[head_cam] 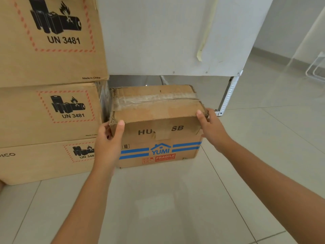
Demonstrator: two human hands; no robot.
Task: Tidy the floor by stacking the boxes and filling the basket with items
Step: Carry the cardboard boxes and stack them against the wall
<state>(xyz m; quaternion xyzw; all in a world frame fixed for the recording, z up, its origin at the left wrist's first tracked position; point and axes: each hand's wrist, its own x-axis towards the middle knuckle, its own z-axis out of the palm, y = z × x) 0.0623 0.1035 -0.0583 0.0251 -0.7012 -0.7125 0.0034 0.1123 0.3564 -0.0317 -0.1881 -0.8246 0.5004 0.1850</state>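
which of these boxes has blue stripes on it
The small YUMI box, gripped at its top corners by the left hand and right hand. The three stacked boxes beside it show red-bordered battery labels instead.

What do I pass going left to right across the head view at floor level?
Stack of three UN 3481 boxes → left hand → Yumi box → right hand → white metal leg → white wire rack.

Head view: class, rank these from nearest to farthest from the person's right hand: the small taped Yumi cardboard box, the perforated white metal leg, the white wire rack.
1. Small taped Yumi cardboard box: gripped by the right hand.
2. Perforated white metal leg: just beyond, right.
3. White wire rack: far right.
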